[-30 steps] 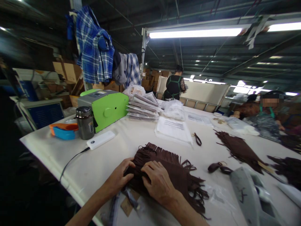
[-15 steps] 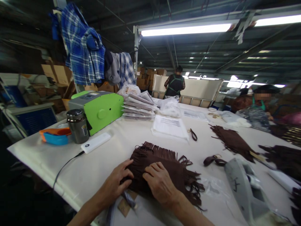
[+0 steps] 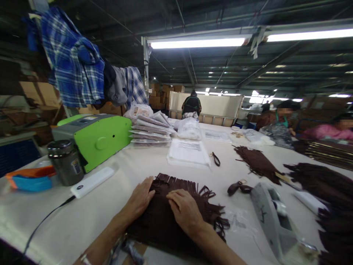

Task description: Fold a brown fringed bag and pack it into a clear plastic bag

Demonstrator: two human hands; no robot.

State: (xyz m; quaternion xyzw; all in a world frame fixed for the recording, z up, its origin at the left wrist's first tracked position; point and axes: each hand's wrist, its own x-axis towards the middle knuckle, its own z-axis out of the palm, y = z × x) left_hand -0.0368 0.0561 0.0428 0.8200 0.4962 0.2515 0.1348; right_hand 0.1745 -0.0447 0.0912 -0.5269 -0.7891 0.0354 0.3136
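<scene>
A dark brown fringed bag (image 3: 157,224), suede-like, lies flat on the table in front of me, its strips spread along the far and right edges. My left hand (image 3: 141,197) rests along its left edge, fingers stretched out together and pointing away from me. On top of the bag, near its middle, lies my right hand (image 3: 186,211), fingers extended and slightly bent, palm down. Neither hand grips anything. Beyond the bag's right corner are a dark brown wrist strap (image 3: 239,187) and a small clear plastic bag (image 3: 238,222).
A grey tape dispenser (image 3: 271,222) stands at right, with more fringed brown pieces (image 3: 256,162) behind it. On the left are a white power bank (image 3: 93,182), a dark flask (image 3: 65,162) and a green machine (image 3: 103,138). Stacked packets (image 3: 150,130) and plastic sheets (image 3: 189,152) lie farther back.
My left hand has moved forward along the bag's left edge and its fingers have straightened. The bag's near part now shows, spread toward me. The view has turned right.
</scene>
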